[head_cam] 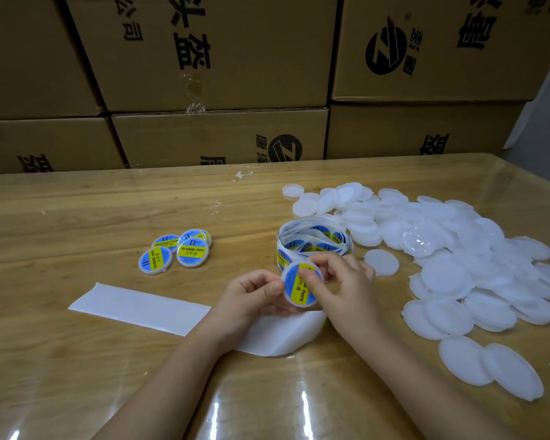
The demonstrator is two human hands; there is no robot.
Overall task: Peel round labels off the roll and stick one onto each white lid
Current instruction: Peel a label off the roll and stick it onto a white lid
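A white lid [299, 289] with a blue and yellow round label on it is held up between both hands. My left hand [254, 296] grips its left edge with curled fingers. My right hand [340, 281] presses fingertips on the label's top and holds the lid's right side. The loose label roll [311, 239] lies just behind the hands. A big heap of plain white lids [458, 258] spreads across the right of the table. Several labelled lids [178, 250] lie in a cluster at the left.
A long strip of empty white backing paper [146, 308] runs across the table under my forearms. Stacked cardboard boxes [216, 74] wall off the table's far edge. The wooden table [77, 217] has a glossy clear cover.
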